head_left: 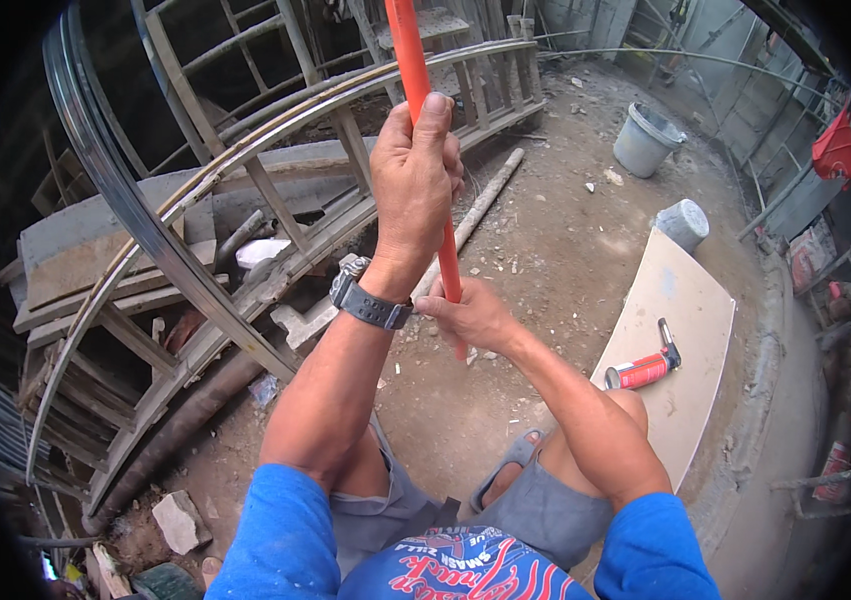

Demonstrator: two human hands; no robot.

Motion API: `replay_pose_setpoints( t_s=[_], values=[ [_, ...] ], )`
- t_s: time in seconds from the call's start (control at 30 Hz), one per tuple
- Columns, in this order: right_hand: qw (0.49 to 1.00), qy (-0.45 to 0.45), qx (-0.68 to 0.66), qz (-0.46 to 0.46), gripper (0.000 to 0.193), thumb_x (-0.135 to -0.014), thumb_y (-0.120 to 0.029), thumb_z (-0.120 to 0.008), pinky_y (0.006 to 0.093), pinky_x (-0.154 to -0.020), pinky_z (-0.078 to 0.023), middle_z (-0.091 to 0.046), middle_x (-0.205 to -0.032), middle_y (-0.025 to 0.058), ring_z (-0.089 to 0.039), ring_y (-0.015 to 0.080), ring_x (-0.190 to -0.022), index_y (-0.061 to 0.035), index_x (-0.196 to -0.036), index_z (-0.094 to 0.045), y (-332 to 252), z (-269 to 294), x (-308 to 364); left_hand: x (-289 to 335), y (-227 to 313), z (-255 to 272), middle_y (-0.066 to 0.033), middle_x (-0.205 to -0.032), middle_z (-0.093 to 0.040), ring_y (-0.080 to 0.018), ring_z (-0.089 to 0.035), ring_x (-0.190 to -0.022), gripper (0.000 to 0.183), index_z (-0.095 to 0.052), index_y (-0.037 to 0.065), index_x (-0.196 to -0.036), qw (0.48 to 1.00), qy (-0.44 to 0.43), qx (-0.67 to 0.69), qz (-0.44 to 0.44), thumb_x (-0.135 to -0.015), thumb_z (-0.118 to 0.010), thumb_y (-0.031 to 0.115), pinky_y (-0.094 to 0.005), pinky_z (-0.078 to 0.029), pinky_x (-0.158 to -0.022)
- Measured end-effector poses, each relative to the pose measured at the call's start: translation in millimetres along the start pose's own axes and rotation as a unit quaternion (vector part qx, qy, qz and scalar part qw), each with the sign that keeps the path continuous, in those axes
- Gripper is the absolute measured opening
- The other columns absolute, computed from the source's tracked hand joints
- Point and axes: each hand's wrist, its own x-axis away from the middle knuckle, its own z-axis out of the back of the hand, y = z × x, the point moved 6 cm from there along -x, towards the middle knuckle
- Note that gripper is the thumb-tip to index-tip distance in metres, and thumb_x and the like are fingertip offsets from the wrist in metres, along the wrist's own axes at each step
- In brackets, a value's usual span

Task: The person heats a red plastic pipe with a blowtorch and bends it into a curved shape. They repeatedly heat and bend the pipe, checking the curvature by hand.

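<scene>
An orange pipe [450, 255] stands nearly upright in front of the person, its top running out of view at 12 o'clock and leaning slightly toward 11, its lower end just below the hands. Both hands are closed on it: the left hand [415, 180] grips higher up, thumb laid along the shaft, and the right hand [472, 312] grips lower, near the bottom end. A dark wristwatch [373, 303] sits on the left wrist.

Taking the pipe as the centre, a pale pole [485, 203] lies on the dirt floor [565, 240] close behind it, one end pointing to 1 o'clock. At 4 o'clock, a gas torch [645, 368] with a red can and black head lies on its side on a beige board [695, 310]. Past the board's far corner are 2 grey buckets: the nearer bucket [683, 224] tipped between 2 and 3 o'clock, the farther bucket [642, 148] open-topped at 2.

A wooden ladder [273, 200] sweeps from 8 to 12 o'clock, with a shiny metal channel [140, 195] crossing it at 10. A stone chunk [181, 522] lies between 7 and 8 o'clock; a sandalled foot [508, 468] is between 5 and 6.
</scene>
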Motion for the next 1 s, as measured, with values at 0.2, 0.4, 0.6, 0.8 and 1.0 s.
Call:
replay_pose_setpoints(
  t_s=[0.2, 0.4, 0.6, 0.8, 1.0],
  values=[
    [0.997, -0.031, 0.069, -0.007, 0.039, -0.099, -0.035, -0.076, 0.0307, -0.053, -0.052, -0.06, -0.064, 0.0015, -0.063, 0.0129, -0.057, -0.0076, -0.081, -0.056, 44.7, -0.2, -13.3, -11.9, 9.2, 16.5, 0.0058, -0.069, -0.048, -0.0026, -0.045, -0.054, 0.041, -0.062, 0.005, -0.12, 0.999, 0.031, -0.014, -0.008, -0.11, -0.058, 0.045, -0.0208, -0.039, -0.048],
    [0.892, -0.147, 0.418, -0.093, 0.035, -0.092, -0.033, -0.08, 0.0432, -0.073, -0.057, -0.075, -0.087, 0.0156, -0.073, 0.028, -0.08, -0.0006, -0.092, -0.067, 84.3, 2.8, -11.2, -19.2, 22.4, 39.8, 0.0058, -0.068, -0.051, -0.0015, -0.047, -0.053, 0.037, -0.061, 0.008, -0.111, 0.997, 0.06, -0.04, -0.038, -0.11, -0.059, 0.044, -0.0189, -0.041, -0.045],
    [0.863, -0.059, 0.494, -0.085, 0.034, -0.09, -0.029, -0.079, 0.0467, -0.09, -0.056, -0.076, -0.107, 0.0203, -0.073, 0.0361, -0.102, -0.0032, -0.112, -0.074, 94.7, 47.4, -10.9, -22.0, 31.3, 66.2, 0.0032, -0.074, -0.054, -0.0031, -0.051, -0.059, 0.046, -0.061, 0.005, -0.132, 0.991, 0.09, -0.063, -0.077, -0.113, -0.052, 0.045, -0.0199, -0.045, -0.05],
    [0.968, 0.041, 0.247, 0.033, 0.039, -0.093, -0.027, -0.079, 0.0401, -0.09, -0.057, -0.076, -0.107, 0.0162, -0.073, 0.0255, -0.1, -0.0024, -0.123, -0.072, 24.7, 34.6, 3.7, -21.3, 31.1, 77.7, 0.0001, -0.081, -0.056, -0.0069, -0.057, -0.068, 0.045, -0.059, 0.005, -0.14, 0.988, 0.11, -0.059, -0.095, -0.113, -0.053, 0.04, -0.0245, -0.053, -0.057],
    [0.973, 0.091, 0.165, 0.13, 0.04, -0.096, -0.026, -0.079, 0.0338, -0.081, -0.059, -0.075, -0.102, 0.0104, -0.072, 0.0175, -0.091, -0.0032, -0.127, -0.069, 13.3, 12.4, 2.6, -15.0, 28.5, 56.7, -0.0001, -0.085, -0.058, -0.0076, -0.064, -0.07, 0.039, -0.06, 0.008, -0.139, 0.985, 0.128, -0.019, -0.116, -0.108, -0.065, 0.032, -0.0249, -0.061, -0.056]
  ],
)
